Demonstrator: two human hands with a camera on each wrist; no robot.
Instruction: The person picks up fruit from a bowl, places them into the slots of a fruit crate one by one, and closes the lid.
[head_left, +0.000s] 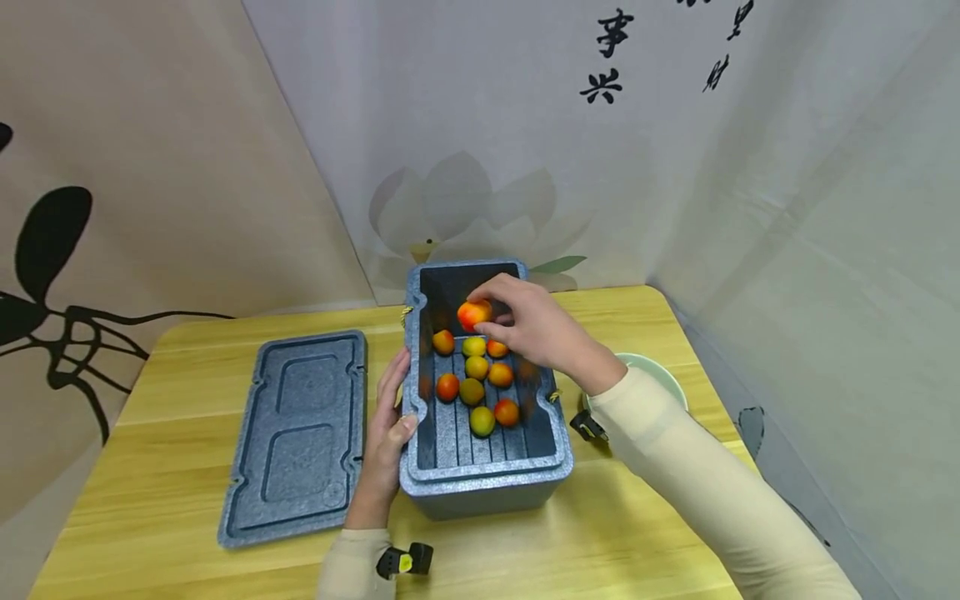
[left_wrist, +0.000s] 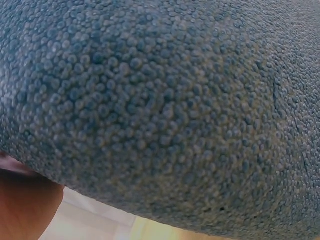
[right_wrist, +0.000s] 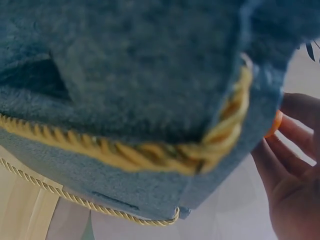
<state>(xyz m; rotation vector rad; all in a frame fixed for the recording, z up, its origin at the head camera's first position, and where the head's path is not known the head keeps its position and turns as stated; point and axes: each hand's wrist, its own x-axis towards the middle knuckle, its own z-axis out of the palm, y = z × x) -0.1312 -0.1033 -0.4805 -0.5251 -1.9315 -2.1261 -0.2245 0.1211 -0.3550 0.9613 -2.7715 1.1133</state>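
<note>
Above the inside of a grey-blue foam box (head_left: 487, 479), my right hand (head_left: 536, 325) pinches a small round orange-red fruit (head_left: 474, 314) between thumb and fingers. Several small red, orange and yellow-green fruits (head_left: 477, 367) lie apart or touching on the box's ribbed floor. In the right wrist view the right hand (right_wrist: 297, 165) is at the right edge, with the fruit (right_wrist: 274, 125) partly hidden by the box. My left hand (head_left: 386, 437) rests against the box's left side, thumb at the rim and fingers stretched along the outer wall. The box wall (left_wrist: 165, 100) fills most of the left wrist view.
The box's grey-blue lid (head_left: 300, 442) lies on the wooden table (head_left: 165, 450) to the left. A pale green bowl (head_left: 660, 371) stands right of the box, partly behind the right forearm. Yellow rope handles (right_wrist: 150, 155) hang on the box. Printed curtains (head_left: 465, 125) stand behind.
</note>
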